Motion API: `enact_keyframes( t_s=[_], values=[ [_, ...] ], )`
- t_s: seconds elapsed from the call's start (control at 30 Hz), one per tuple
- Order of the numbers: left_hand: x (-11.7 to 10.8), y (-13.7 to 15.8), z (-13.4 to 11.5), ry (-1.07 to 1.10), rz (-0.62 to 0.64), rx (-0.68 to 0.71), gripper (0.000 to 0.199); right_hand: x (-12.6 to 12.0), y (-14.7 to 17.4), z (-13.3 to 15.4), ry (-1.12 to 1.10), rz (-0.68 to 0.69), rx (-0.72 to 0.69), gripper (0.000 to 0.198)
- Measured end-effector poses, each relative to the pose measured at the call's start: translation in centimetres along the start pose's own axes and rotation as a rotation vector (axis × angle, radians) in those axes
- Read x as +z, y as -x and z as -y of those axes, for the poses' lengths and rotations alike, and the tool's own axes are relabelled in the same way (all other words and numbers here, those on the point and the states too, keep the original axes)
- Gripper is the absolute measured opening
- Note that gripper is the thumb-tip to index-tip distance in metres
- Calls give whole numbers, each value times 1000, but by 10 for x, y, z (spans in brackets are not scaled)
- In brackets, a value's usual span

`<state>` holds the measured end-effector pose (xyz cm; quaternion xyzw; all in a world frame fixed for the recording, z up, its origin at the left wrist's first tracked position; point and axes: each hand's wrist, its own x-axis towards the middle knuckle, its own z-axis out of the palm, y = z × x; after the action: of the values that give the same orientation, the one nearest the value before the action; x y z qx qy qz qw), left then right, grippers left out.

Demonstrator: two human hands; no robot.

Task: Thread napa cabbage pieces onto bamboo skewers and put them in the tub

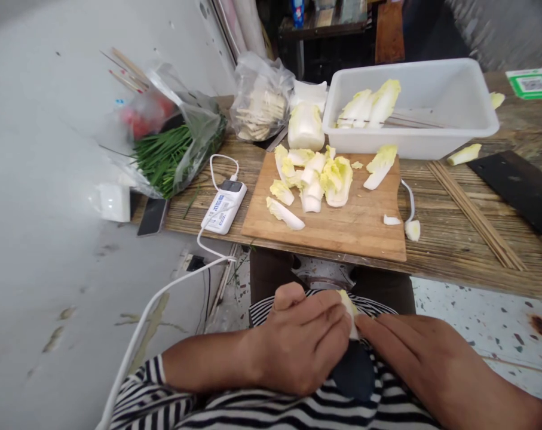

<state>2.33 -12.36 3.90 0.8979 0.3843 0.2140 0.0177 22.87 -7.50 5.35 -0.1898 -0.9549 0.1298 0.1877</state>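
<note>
Close to my striped shirt, my left hand (309, 343) is closed around a napa cabbage leaf (350, 313), of which only a pale strip with a yellow tip shows. My right hand (416, 352) comes in from the other side, its fingers pressed together and their tips at the leaf's edge. Whatever those fingers hold, if anything, is hidden. Beyond my lap, several cut cabbage leaves (313, 185) lie on the wooden cutting board (342, 233). A separate leaf (381, 167) rests near the board's right side.
Behind the board stand a cabbage chunk (306, 128) and a white plastic tub (414, 143) holding skewered leaves. Bamboo skewers (477, 215) and a dark cleaver (517, 185) lie to the right. Leftward are a white power bank (226, 206) with a cable and bagged green vegetables (163, 152).
</note>
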Motion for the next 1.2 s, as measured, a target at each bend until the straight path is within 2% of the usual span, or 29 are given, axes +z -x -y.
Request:
enact_keyframes(
  t_s=[0.1, 0.2, 0.27, 0.4, 0.5, 0.57, 0.63, 0.73, 0.77, 0.8, 0.87, 0.93, 1.1, 1.2],
  values=[
    [-3, -8, 6, -21, -163, -39, 25, 2, 10, -9, -15, 17, 78, 34],
    [-1, -9, 10, 3, -229, -108, 21, 6, 24, -13, -4, 11, 150, 33],
    [2, -9, 9, 18, -222, -82, 23, 8, 29, -11, -18, 1, 151, 33],
    [5, -15, 2, 40, -189, 65, 29, 11, 26, -2, -86, -7, 86, 32],
    [4, -19, -1, 45, -154, 22, 19, 15, 29, 0, -57, -29, 108, 33],
    [2, -18, 4, 58, -131, 9, 24, 18, 36, -4, -25, -48, 145, 32],
    [-1, -13, 17, 63, -180, -30, 32, 20, 45, -10, 21, -93, 221, 30],
    [-3, -4, 48, -51, -297, -223, 24, 22, 53, -17, 101, -176, 372, 28],
    [-1, -3, 60, -150, -293, -290, 28, 22, 54, -19, 99, -191, 393, 31],
    [1, -2, 72, -243, -234, -327, 31, 22, 54, -19, 79, -201, 396, 34],
    [8, -3, 94, -314, -59, -307, 34, 23, 53, -19, 5, -231, 372, 39],
    [17, -4, 114, -299, 48, -247, 34, 23, 51, -18, -50, -271, 369, 42],
    [32, -5, 150, -224, 44, -162, 27, 24, 47, -21, -87, -341, 397, 42],
    [29, -6, 149, -184, -5, -142, 26, 23, 46, -22, -85, -348, 411, 42]
  ],
)
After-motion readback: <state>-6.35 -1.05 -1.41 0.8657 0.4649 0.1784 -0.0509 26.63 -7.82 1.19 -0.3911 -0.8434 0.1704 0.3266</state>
